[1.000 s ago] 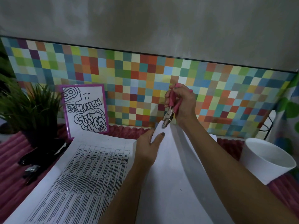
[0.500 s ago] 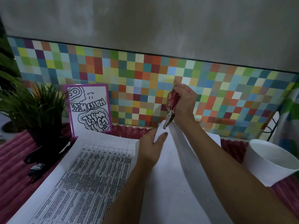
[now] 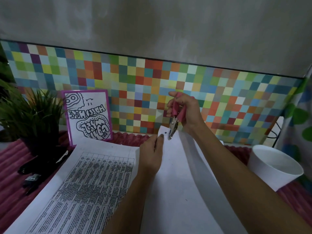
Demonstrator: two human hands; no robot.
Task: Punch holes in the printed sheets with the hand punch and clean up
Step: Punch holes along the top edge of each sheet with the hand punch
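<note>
Well to the left of the hand punch (image 3: 173,125), a potted plant (image 3: 30,115) and a purple-framed drawing (image 3: 87,115) stand at the back of the pink ribbed surface (image 3: 10,159). Nearer the camera, also left of the punch, a printed sheet (image 3: 84,191) with a dense table lies flat. Just left of the punch, the left hand (image 3: 151,154) pinches the top edge of the lifted sheet (image 3: 177,183), thumb on the near face, the other fingers hidden behind the paper. One dark hole (image 3: 165,132) shows in that edge, between the thumb and the punch. The punch's metal head sits over the same edge. The right hand (image 3: 185,112) has its fingers curled round the pink handles; how far they are squeezed I cannot tell. Well right of the punch stands a white tub (image 3: 266,174).

The step in hand looks like placing the next hole. To do it well, hold the paper taut close to the punch and slide the edge in as deep as the existing hole sits, so the margin matches. Then squeeze fully in one stroke. The limp sheet could buckle, or tear if the punch comes off at an angle.
</note>
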